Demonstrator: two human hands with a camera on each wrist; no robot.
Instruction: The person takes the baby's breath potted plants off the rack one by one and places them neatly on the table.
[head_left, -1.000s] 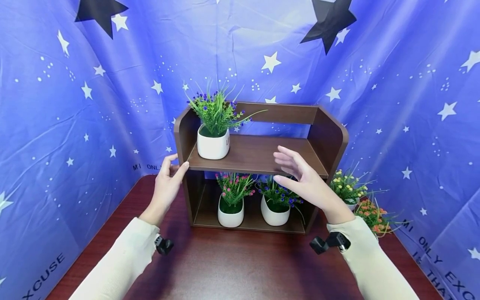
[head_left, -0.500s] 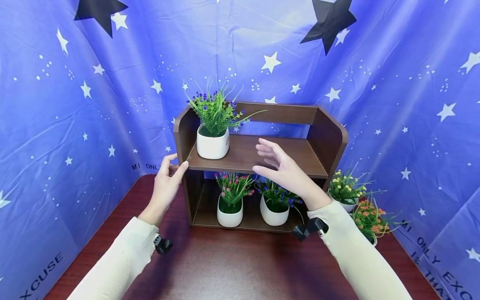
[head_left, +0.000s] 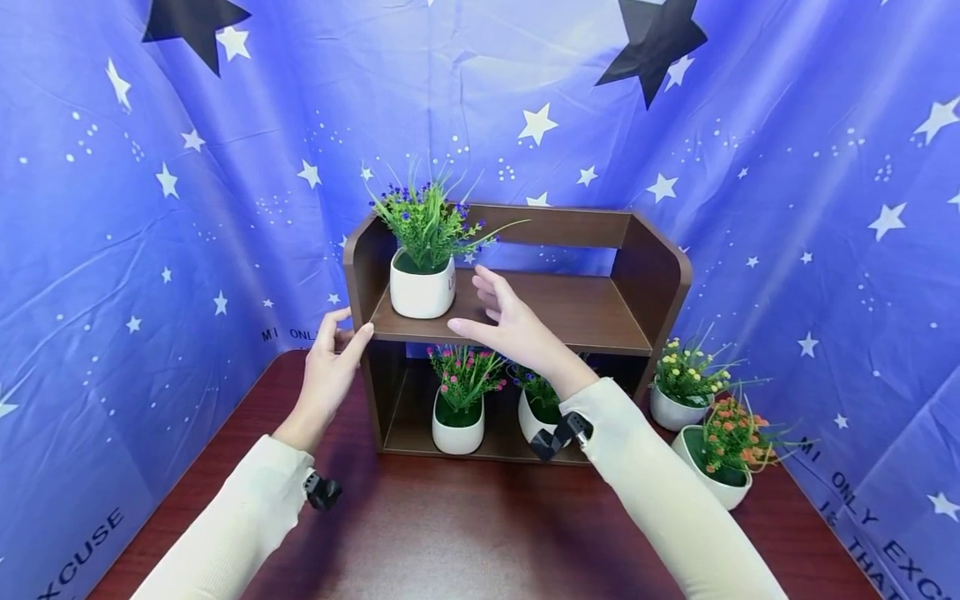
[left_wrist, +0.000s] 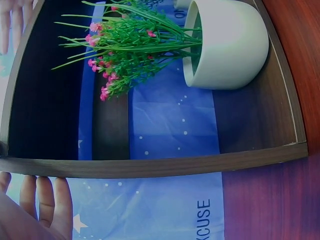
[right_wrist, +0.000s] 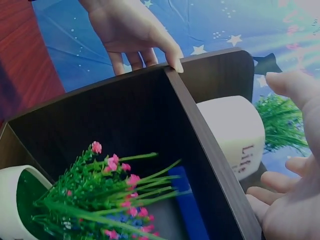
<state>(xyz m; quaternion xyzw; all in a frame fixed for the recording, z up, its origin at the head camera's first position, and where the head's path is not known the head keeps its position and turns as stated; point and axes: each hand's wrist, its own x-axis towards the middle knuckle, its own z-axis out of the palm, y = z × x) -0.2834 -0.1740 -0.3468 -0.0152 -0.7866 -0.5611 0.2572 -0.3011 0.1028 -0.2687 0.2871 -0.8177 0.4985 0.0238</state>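
Note:
A brown two-tier wooden shelf (head_left: 555, 304) stands on the table. My left hand (head_left: 330, 367) grips its left side panel, thumb on the front edge and fingers along the outer face. On the upper tier, at the left, sits a white pot with purple flowers (head_left: 422, 285), lettered "Life" in the right wrist view. My right hand (head_left: 517, 325) reaches over the upper tier just right of that pot, fingers spread and thumb apart, holding nothing. Below, a white pot with pink flowers (head_left: 458, 429) and a white pot with blue flowers (head_left: 534, 417), partly hidden by my right wrist, share the lower tier.
Right of the shelf, on the dark red table (head_left: 420, 533), stand a pot with yellow flowers (head_left: 678, 408) and a pot with orange flowers (head_left: 723, 487). A blue star-patterned cloth (head_left: 787, 208) encloses the back and sides.
My right hand has moved left across the upper tier toward the purple-flowered pot, uncovering the pots at the right. The left hand keeps its hold on the shelf's side.

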